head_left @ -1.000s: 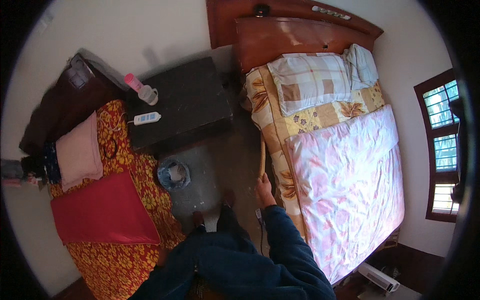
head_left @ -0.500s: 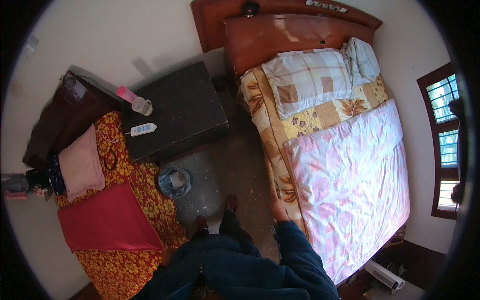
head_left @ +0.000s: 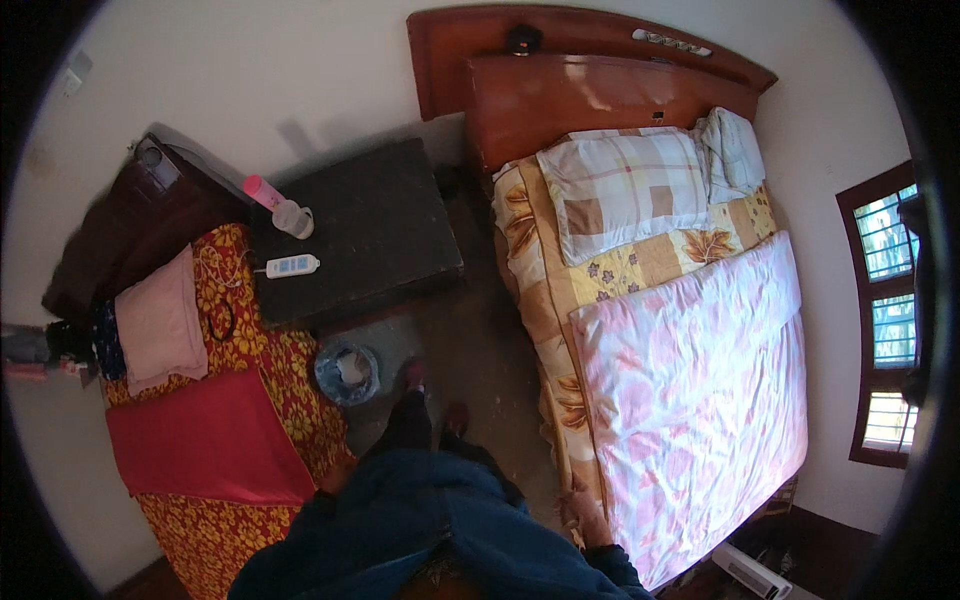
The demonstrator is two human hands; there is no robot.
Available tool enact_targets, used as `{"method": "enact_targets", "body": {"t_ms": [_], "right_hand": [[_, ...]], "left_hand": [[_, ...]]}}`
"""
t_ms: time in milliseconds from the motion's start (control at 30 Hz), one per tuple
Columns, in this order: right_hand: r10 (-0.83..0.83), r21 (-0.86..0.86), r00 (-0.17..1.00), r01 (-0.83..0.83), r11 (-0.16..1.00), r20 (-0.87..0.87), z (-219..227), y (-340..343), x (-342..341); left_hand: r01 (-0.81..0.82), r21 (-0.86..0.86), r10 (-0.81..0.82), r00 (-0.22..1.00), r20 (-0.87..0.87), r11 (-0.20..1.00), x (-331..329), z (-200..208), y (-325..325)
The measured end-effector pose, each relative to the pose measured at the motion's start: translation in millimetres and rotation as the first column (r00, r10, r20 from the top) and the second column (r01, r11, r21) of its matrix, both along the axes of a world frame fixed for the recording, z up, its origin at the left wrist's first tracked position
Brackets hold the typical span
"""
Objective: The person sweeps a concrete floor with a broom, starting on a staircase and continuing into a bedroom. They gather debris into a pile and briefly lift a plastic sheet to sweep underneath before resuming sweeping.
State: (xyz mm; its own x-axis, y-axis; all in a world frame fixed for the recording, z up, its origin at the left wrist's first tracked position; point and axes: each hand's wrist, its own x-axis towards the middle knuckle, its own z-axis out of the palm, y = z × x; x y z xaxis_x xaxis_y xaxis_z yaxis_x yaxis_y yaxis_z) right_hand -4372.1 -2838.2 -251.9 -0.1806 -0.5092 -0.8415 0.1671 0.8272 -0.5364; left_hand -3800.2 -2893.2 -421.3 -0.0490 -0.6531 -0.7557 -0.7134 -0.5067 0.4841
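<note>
My right hand is beside the near left edge of the big bed, over the brown and cream leaf-patterned sheet. Its fingers look loosely stretched out and nothing shows in them; I cannot tell if they touch the sheet. A pink and white floral quilt lies folded just right of that hand. My left hand is low by my side, next to the red and yellow floral bedspread and the folded red blanket. It is dim and partly covered by my sleeve, so its fingers do not show clearly.
Between the beds stands a dark table with a white power strip, a clear jug and a pink bottle. A lined waste bin sits on the floor. Pillows lie at the big bed's headboard.
I have stepped forward, one foot now ahead near the bin. My right hand has slid back along the bed's edge, lower in view. The bedding looks unchanged.
</note>
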Motion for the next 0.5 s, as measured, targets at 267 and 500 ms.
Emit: {"method": "enact_targets", "body": {"t_ms": [267,500], "right_hand": [[0.227,0.268,0.971,-0.202,0.942,-0.068,-22.2,-127.0,3.6],[0.536,0.031,0.659,-0.616,0.787,-0.528,-54.3,-237.9,34.5]], "left_hand": [[0.257,-0.166,-0.275,0.957,-0.092,0.952,2.1,-89.1,-157.8],[0.218,-0.154,-0.242,0.957,-0.158,0.964,-39.5,-55.0,-302.7]]}}
